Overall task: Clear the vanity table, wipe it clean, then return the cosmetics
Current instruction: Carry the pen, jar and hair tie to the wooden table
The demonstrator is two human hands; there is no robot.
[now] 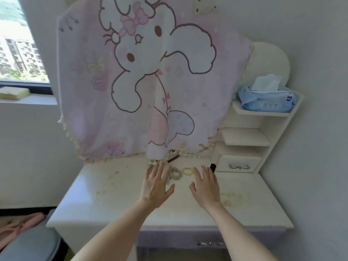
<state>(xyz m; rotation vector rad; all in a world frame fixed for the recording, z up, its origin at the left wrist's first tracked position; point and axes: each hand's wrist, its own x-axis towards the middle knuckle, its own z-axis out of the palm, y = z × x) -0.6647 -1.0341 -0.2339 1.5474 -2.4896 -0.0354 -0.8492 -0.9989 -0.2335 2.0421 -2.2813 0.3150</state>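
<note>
The white vanity table shows yellowish stains. At its back lie a grey scrunchie, a yellow hair tie, a dark slim pencil and a black tube. My left hand hovers with fingers spread just left of the scrunchie. My right hand is spread flat too, its fingertips close to the black tube and the yellow tie. Neither hand holds anything.
A pink cartoon cloth drapes over the mirror behind the table. A white shelf unit with a small drawer stands at the right, a blue tissue pack on its top shelf. A grey stool sits at lower left.
</note>
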